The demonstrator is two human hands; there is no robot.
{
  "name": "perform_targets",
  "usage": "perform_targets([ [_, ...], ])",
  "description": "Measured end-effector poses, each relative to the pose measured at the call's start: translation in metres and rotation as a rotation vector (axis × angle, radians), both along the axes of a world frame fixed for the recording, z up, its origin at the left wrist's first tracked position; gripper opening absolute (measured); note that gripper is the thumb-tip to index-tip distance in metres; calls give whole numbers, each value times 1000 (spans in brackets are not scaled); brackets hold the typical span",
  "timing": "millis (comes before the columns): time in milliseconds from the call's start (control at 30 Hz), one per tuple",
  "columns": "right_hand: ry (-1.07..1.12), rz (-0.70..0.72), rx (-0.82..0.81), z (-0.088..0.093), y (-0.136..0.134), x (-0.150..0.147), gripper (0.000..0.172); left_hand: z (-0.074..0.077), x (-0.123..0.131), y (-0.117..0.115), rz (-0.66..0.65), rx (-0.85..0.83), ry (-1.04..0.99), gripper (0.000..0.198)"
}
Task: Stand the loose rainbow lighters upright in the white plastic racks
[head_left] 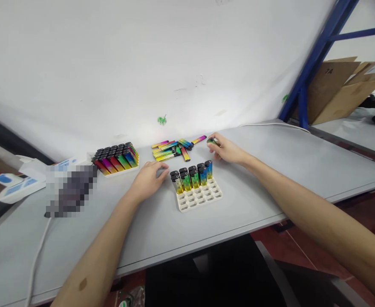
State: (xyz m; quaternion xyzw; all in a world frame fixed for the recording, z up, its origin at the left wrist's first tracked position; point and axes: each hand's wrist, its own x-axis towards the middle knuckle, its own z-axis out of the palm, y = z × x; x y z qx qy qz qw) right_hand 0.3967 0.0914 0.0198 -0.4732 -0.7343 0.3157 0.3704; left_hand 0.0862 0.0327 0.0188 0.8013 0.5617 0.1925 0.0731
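Note:
My right hand (224,148) is closed in a pinch around a lighter (213,142) with a green body, just right of the pile and above the table. Resting by the left side of a white tray (200,201), my left hand (149,178) has its thumb and forefinger apart, with nothing visible between them. In the tray's back rows several lighters (194,177) stand upright, black tops up, with clear-looking yellow, green and blue bodies. The front rows of holes hold none. Behind the tray lies a loose pile of shiny rainbow-coloured lighters (171,149).
A second tray (123,171), packed with upright multicoloured lighters, stands at the left near the wall. A blurred-out dark object (75,187) with a white cable (38,260) lies left. White-and-blue packaging (23,185) is at the far left. Cardboard boxes (337,91) stand behind a blue frame (302,85).

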Motion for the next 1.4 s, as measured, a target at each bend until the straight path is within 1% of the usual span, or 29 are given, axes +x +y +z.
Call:
perform_targets([
  [100,339,2,-120,6,-5,-6,36,1,0,0,4,-7,1,32],
  [200,537,-54,-246,13,-8,-13,52,1,0,0,2,-9,8,33],
  [233,582,-74,-285,14,-9,-15,55,1,0,0,3,-9,10,33],
  [300,651,-99,-341,15,-10,-17,53,1,0,0,1,-10,13,33],
  [400,718,-82,-393,14,-10,-19,45,0,0,1,-6,-4,7,34],
  [533,729,-27,-424,9,-10,-23,39,-1,-1,1,-15,0,4,34],
  [600,705,-34,-434,8,-10,-24,40,0,0,1,-17,-3,6,35],
  [700,692,-67,-435,6,-10,-25,46,1,0,0,-5,-4,6,34],
  [833,671,-40,-429,6,-11,-25,55,1,0,0,-7,2,0,31],
  [900,666,-38,-442,5,-10,-24,53,0,-1,1,-13,4,-4,32],
  [1000,685,-32,-464,5,-9,-23,44,-1,-1,2,-13,-3,-1,33],
  [1133,687,-5,-448,4,-8,-22,37,0,-1,1,-6,-10,8,34],
  [1267,681,-29,-444,4,-9,-22,36,1,0,1,2,-10,8,32],
  [1400,680,-63,-450,6,-9,-23,44,0,-1,1,4,-9,5,33],
])
